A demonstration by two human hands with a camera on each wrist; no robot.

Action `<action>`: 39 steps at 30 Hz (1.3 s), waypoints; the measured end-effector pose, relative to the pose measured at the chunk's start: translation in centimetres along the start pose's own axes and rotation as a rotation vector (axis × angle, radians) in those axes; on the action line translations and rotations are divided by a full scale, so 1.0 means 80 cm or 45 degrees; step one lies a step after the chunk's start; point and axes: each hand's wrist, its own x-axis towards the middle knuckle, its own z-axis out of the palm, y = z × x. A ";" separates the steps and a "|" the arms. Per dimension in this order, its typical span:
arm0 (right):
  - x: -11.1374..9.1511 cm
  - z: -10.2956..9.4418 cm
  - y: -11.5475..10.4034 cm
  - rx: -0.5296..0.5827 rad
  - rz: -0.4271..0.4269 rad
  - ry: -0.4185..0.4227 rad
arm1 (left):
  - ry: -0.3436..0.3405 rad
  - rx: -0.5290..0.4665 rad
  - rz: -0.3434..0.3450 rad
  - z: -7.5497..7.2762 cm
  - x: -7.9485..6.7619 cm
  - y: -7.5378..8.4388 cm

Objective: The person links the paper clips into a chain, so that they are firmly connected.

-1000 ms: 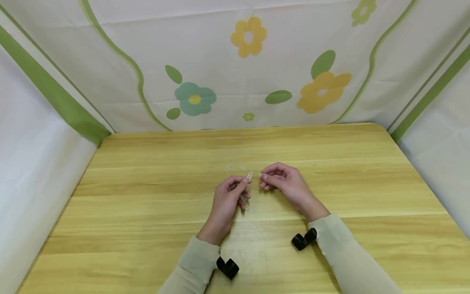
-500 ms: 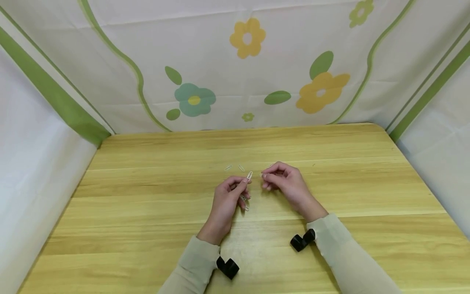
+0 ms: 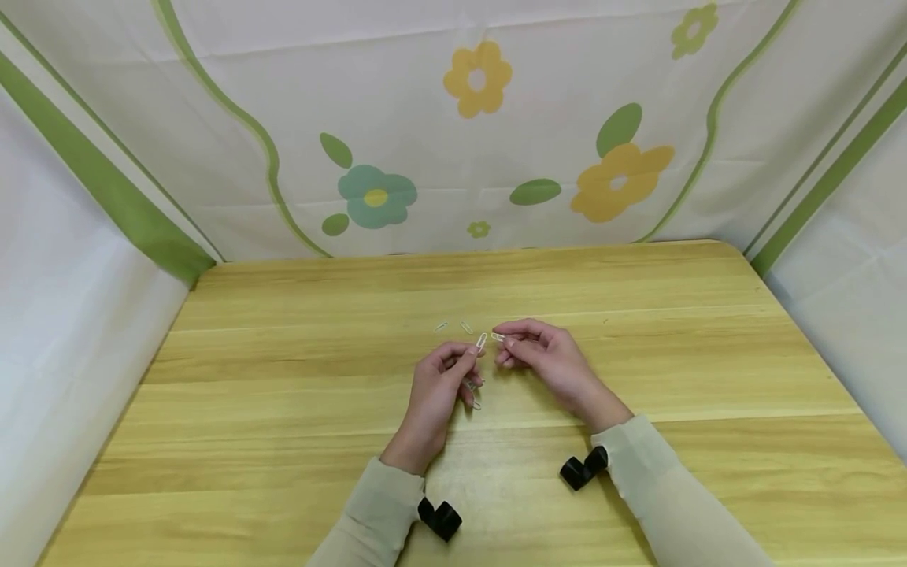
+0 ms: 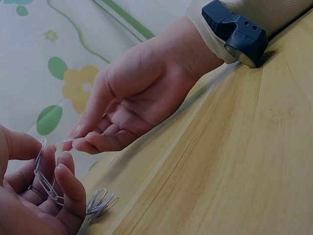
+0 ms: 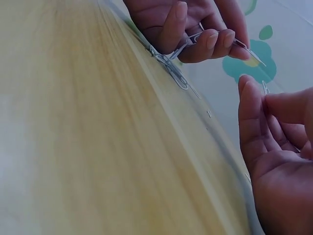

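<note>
My left hand (image 3: 438, 379) pinches a white paper clip (image 3: 482, 342) between thumb and index finger, its loop pointing up and outward. From it a chain of linked paper clips (image 4: 46, 185) runs down across the fingers. The chain's lower end hangs below the hand as a tangled bunch (image 5: 172, 70) in the right wrist view. Facing it, my right hand (image 3: 553, 354) pinches a single paper clip (image 3: 498, 337) at its fingertips. A small gap separates the two pinched clips in the head view.
Two loose paper clips, one at the left (image 3: 441, 326) and one nearer the hands (image 3: 466, 327), lie on the wooden table (image 3: 283, 394) beyond the left hand. A flower-patterned white curtain (image 3: 425, 118) stands behind the table. Each wrist wears a black camera (image 3: 441, 520).
The right hand has shifted slightly left, and its clip is turned so its loop shows flatter and nearer the left hand's clip. The left hand has stayed in place.
</note>
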 end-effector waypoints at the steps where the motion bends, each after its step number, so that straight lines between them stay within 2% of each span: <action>1: 0.000 0.001 0.000 -0.011 0.001 -0.004 | 0.001 -0.001 0.001 0.000 0.000 0.000; 7: -0.002 0.005 -0.004 -0.066 -0.001 0.025 | -0.010 -0.008 0.013 -0.001 -0.001 -0.001; 14: -0.005 0.007 -0.005 0.014 -0.058 0.013 | -0.059 -0.017 0.025 -0.003 -0.003 -0.002; 19: -0.005 0.008 -0.005 0.034 -0.052 0.000 | -0.086 0.008 0.031 -0.004 -0.003 -0.004; 30: -0.005 0.006 -0.005 -0.137 -0.092 0.060 | -0.117 0.026 0.036 -0.003 -0.005 -0.003; 39: -0.004 0.008 -0.003 -0.150 -0.071 0.054 | -0.111 0.031 0.014 -0.003 -0.005 -0.002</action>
